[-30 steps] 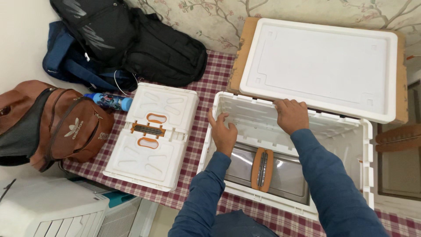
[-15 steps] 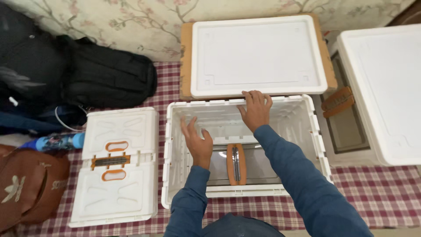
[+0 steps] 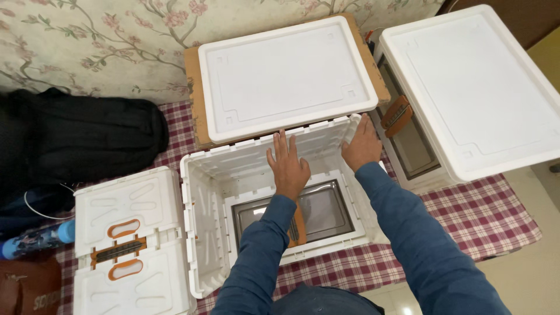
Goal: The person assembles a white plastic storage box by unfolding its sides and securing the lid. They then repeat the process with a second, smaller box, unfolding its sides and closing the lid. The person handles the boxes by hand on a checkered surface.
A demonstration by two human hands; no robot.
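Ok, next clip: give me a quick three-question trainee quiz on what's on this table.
1. True or false: the left hand lies flat against the far inner wall of the open white crate.
2. Which does the right hand touch? A) the black backpack B) the crate's far right corner C) the blue bottle
3. What lies left of the crate on the checked cloth?

Key: 1 true; 2 B; 3 a folded white crate with orange handles.
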